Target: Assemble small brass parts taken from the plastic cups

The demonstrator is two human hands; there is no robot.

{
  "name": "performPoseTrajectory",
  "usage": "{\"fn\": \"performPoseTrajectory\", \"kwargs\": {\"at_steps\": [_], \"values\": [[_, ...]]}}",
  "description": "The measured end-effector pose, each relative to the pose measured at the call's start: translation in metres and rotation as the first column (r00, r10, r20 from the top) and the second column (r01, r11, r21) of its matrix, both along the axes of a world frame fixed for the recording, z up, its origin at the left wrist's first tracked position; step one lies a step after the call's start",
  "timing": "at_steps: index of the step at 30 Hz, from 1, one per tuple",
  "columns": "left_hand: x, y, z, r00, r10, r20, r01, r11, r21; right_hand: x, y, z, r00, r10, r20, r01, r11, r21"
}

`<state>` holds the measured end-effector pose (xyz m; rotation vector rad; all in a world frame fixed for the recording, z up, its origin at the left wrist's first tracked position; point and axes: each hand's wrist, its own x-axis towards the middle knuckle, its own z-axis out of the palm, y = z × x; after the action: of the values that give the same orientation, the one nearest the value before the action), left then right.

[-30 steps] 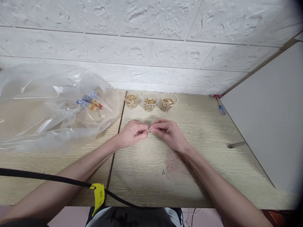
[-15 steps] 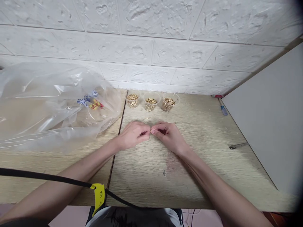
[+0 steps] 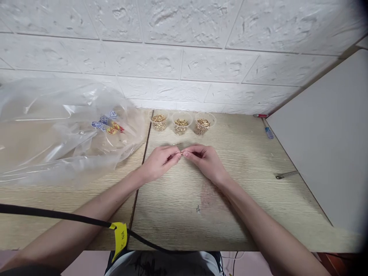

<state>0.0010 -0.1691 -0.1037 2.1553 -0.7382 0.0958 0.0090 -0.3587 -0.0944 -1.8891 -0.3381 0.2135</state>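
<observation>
Fingertip to fingertip, my left hand (image 3: pixel 161 161) and my right hand (image 3: pixel 205 161) pinch a small brass-coloured pin (image 3: pixel 181 153) between them, just above the wooden table. Both hands are closed, and most of the pin is hidden by the fingers. Another thin brass pin (image 3: pixel 176 144) lies on the table right behind my fingertips. Beyond it stand three clear plastic cups holding many small brass pieces: the left cup (image 3: pixel 159 129), the middle cup (image 3: pixel 180 131) and the right cup (image 3: pixel 201 131).
A large clear plastic bag (image 3: pixel 66 145) covers the left side. A small metal part (image 3: pixel 198 209) lies in front of my hands. To the right are a blue-handled screwdriver (image 3: pixel 269 133), a metal tool (image 3: pixel 283 175) and a white panel (image 3: pixel 319 134). A black cable (image 3: pixel 71 217) crosses the near left.
The left fingers have shifted their pinch, with the thumb now stretched further forward along the pin. Both hands sit slightly further from me. The whole view has moved a little.
</observation>
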Motion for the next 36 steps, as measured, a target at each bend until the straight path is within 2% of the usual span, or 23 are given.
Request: {"fn": "performPoseTrajectory", "kwargs": {"at_steps": [4, 8, 16, 23, 27, 31, 36], "values": [[-0.001, -0.001, -0.003, 0.995, 0.092, -0.039, -0.097, 0.985, -0.144, 0.0, 0.001, -0.003, 1.0, -0.03, 0.0, 0.03, 1.0, 0.003], [0.0, 0.0, -0.007, 0.992, 0.11, -0.069, -0.123, 0.967, -0.224, -0.001, 0.002, -0.004, 0.999, -0.041, 0.028, 0.041, 0.999, 0.005], [-0.002, 0.0, -0.006, 0.991, 0.118, -0.065, -0.13, 0.967, -0.219, -0.004, 0.004, -0.003, 0.992, -0.056, 0.109, 0.056, 0.998, -0.001], [-0.003, -0.002, -0.004, 0.994, 0.106, 0.021, -0.099, 0.972, -0.214, -0.004, 0.006, -0.003, 0.998, -0.053, -0.042, 0.056, 0.997, 0.058], [-0.002, -0.003, -0.004, 0.981, 0.176, -0.077, -0.19, 0.943, -0.273, 0.001, 0.002, 0.0, 0.991, -0.017, -0.132, 0.034, 0.991, 0.127], [-0.001, -0.003, -0.004, 0.963, 0.234, -0.137, -0.267, 0.908, -0.323, 0.006, -0.001, 0.001, 0.996, -0.065, -0.062, 0.073, 0.989, 0.126], [0.001, -0.003, -0.005, 0.958, 0.238, -0.16, -0.281, 0.891, -0.356, 0.006, 0.0, -0.004, 0.998, -0.022, -0.059, 0.031, 0.988, 0.152]]}}
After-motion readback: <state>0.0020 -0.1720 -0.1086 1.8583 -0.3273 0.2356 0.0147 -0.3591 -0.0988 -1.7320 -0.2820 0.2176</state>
